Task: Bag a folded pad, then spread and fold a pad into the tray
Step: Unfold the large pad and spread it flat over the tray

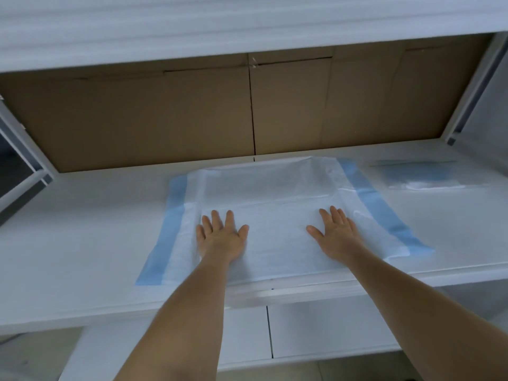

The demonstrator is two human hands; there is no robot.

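A white pad (275, 188) with blue strips along its left and right edges lies spread out flat on the white table (82, 229). My left hand (221, 233) rests palm down on the pad's near left part, fingers apart. On the near right part my right hand (336, 233) also lies flat with fingers spread. A clear bag with a folded blue-and-white pad inside (420, 174) lies on the table at the far right, apart from both hands. No tray can be made out.
A brown cardboard wall (247, 111) stands behind the table under a white shelf (220, 28). Metal frame posts (472, 86) flank both sides. The table's front edge (192, 306) runs below the pad, with a lower white shelf beneath.
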